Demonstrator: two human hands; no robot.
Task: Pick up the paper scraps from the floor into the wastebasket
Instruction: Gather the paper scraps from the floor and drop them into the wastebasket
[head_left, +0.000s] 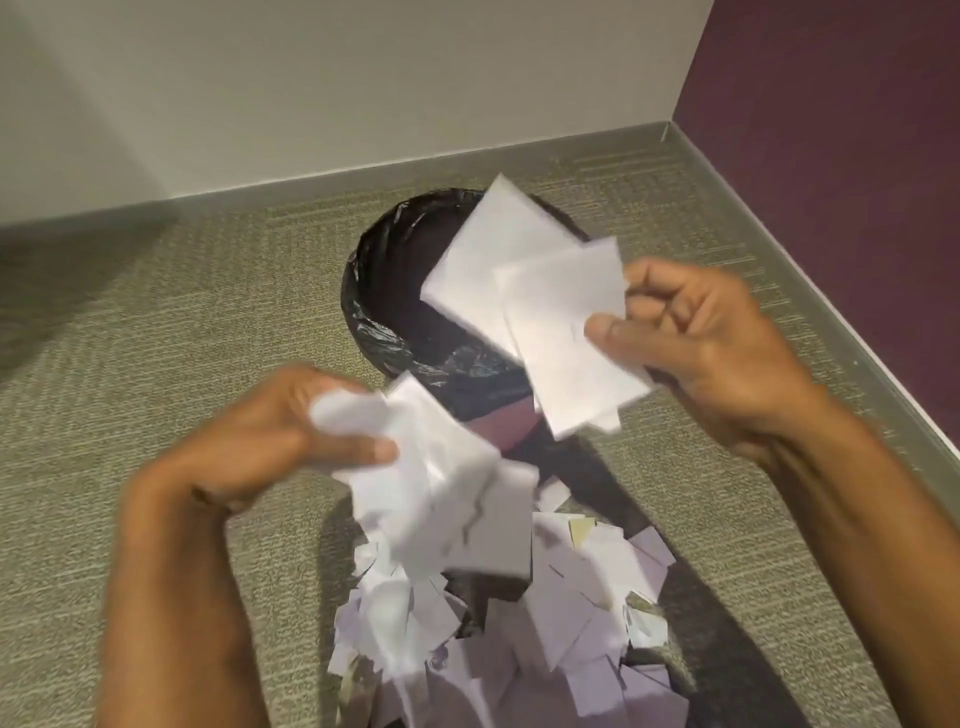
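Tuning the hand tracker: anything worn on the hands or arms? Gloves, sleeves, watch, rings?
No gloves on the left hand or right hand. The left forearm and right forearm show no sleeves up to the frame edge. No watch, band or ring visible; the left hand is blurred, so a thin ring can't be ruled out.

Nothing legible from where I stand: no lettering, label, brand or number comes through anywhere. The paper scraps at centre right of the frame carry one faint grey mark, too blurred to read. The black bin liner just above centre shows only sheen.
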